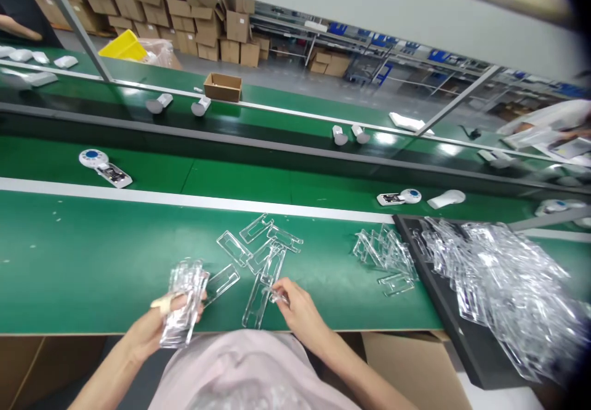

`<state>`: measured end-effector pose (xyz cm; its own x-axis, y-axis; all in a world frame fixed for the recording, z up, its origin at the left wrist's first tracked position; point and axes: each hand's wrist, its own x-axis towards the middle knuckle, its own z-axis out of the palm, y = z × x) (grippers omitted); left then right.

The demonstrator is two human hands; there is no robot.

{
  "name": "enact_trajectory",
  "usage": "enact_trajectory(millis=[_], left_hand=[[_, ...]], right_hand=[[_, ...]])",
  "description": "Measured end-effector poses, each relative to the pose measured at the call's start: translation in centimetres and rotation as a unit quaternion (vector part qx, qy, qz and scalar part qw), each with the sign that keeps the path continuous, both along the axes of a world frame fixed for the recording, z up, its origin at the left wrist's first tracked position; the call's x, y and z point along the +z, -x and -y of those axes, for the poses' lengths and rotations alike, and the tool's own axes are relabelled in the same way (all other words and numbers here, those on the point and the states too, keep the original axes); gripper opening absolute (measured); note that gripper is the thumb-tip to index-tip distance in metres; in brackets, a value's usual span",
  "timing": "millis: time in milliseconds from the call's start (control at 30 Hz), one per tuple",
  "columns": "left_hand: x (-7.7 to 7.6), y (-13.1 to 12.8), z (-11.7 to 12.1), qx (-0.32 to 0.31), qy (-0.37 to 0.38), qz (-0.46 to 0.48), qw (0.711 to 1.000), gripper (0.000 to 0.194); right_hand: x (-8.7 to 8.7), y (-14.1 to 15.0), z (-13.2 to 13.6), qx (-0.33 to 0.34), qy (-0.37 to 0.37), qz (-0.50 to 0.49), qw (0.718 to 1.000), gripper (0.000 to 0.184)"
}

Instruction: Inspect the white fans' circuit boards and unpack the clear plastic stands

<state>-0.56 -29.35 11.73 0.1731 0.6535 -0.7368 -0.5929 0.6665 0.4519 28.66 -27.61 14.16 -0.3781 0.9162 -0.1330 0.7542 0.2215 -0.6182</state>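
My left hand [152, 333] grips a stack of transparent moulded plastic frames [182, 304] low over the front edge of the green workbench [92, 262], and one fingertip wears a pale wrap. My right hand [302, 313] pinches the end of a single transparent frame [265, 296] whose far end rests among others. Several loose frames [252, 244] lie spread on the green surface between my hands. Further right sits a small heap of the same frames [385, 256], next to a black tray [443, 293] piled with many more in a glossy mass.
Beyond a white strip, a green conveyor belt [231, 173] carries white handheld devices [105, 167]. Past it run a second belt and a metal frame. A co-worker's arm [545, 124] works at the far right. Cardboard boxes [203, 25] and shelving stand behind.
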Motion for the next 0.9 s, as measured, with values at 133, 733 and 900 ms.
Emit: enact_trajectory(millis=[133, 733, 900], left_hand=[[0.0, 1.9, 0.2, 0.032, -0.01, -0.053, 0.998, 0.047], [-0.1, 0.2, 4.2, 0.143, 0.01, -0.069, 0.987, 0.026], [-0.2, -0.2, 4.6, 0.167, 0.024, -0.076, 0.983, 0.021]], right_hand=[[-0.6, -0.6, -0.9, 0.191, -0.006, 0.141, 0.972, 0.01], [-3.2, 4.2, -3.5, 0.506, -0.132, 0.244, 0.817, 0.018], [-3.9, 4.6, -3.3, 0.517, -0.161, 0.224, 0.811, 0.015]])
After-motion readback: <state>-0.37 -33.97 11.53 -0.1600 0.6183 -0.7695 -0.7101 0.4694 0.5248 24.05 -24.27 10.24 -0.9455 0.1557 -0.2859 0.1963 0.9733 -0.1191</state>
